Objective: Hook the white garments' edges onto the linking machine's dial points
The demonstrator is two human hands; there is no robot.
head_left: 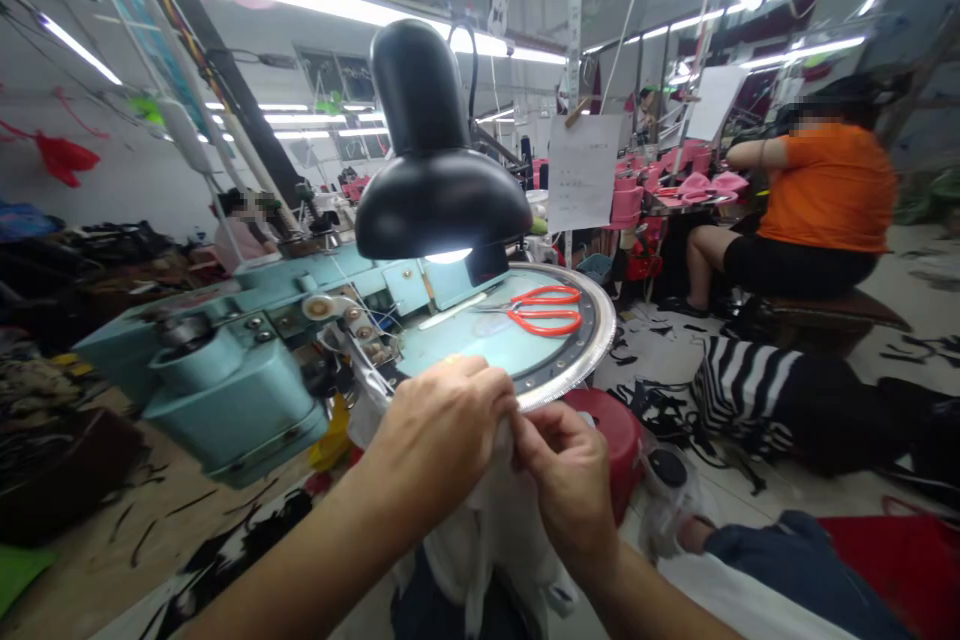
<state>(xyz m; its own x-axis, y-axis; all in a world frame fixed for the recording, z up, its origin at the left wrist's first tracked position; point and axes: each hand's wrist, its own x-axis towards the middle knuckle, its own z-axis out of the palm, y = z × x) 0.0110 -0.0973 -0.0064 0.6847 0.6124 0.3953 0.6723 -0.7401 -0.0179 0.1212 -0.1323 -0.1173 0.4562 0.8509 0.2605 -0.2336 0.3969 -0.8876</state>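
Note:
White fabric [499,510] hangs from between my two hands, in front of a round machine dial with a toothed metal rim [600,320]. My left hand [450,425] is closed on the fabric at the near edge of the dial. Close beside it, on the right, my right hand [566,470] pinches the same fabric just below the rim. Scissors with orange-red handles [551,310] lie on the pale green plate inside the dial, beyond my hands. Part of the fabric is hidden behind my fingers.
A black lamp [442,190] shines over the dial. The green machine body [247,400] stands at the left. A red stool [611,440] is below the dial's right side. A person in an orange shirt [832,185] sits at the right. Striped cloth [750,385] lies on the floor.

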